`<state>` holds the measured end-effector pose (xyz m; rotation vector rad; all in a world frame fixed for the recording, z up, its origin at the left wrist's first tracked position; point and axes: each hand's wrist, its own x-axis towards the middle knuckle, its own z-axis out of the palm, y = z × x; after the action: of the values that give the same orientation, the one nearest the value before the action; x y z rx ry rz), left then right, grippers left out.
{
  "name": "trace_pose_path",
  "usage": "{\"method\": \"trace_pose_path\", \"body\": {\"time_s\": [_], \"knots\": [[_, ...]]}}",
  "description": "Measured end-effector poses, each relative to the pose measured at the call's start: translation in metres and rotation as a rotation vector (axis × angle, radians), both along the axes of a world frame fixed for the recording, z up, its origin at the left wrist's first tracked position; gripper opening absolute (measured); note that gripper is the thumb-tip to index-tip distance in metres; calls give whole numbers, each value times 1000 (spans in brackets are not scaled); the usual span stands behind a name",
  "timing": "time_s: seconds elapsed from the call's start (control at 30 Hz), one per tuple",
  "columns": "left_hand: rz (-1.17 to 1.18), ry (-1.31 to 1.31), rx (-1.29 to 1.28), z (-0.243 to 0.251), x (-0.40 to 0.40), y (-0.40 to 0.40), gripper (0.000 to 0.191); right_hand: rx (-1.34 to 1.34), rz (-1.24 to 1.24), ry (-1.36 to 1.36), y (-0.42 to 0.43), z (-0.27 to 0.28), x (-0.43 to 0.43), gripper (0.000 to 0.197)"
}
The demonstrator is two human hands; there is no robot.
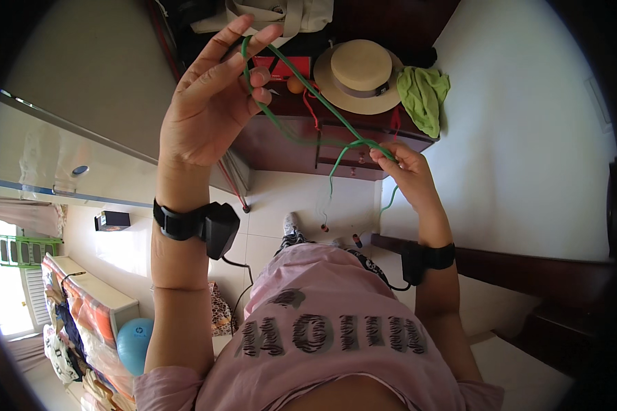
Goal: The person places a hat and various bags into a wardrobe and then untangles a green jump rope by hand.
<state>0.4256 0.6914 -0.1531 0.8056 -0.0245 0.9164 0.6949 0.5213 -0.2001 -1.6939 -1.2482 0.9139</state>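
A green cord [314, 91] stretches in a long loop between my two hands, above the tiled floor. My left hand [211, 97] is raised high, palm side showing, with the loop passing around and between its fingers. Lower and to the right, my right hand [407, 165] pinches the cord where its strands cross. Two loose tails hang below that crossing. One ends in a small dark and orange tip [325, 228]; a similar dark tip [358, 240] hangs near it. The loop's lower strand and the left tail are blurred.
Beyond my hands, a dark red wooden cabinet [283, 141] bears a straw hat [362, 64], a lime-green cloth [422, 97], a red box [295, 67] and an orange ball [295, 85]. A white wall [524, 154] stands right. A blue exercise ball [135, 344] lies lower left.
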Motion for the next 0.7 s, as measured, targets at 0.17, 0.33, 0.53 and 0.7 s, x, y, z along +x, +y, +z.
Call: {"method": "trace_pose_path", "body": {"time_s": [0.17, 0.33, 0.53, 0.7], "knots": [[91, 300, 99, -11, 3, -13, 51, 55, 37, 406, -6, 19, -5, 9], [-164, 773, 299, -66, 15, -36, 53, 173, 69, 503, -7, 34, -16, 12], [334, 903, 710, -113, 68, -92, 71, 128, 191, 538, -10, 48, -36, 18], [525, 662, 578, -124, 71, -91, 74, 74, 80, 687, -19, 42, -38, 18]]}}
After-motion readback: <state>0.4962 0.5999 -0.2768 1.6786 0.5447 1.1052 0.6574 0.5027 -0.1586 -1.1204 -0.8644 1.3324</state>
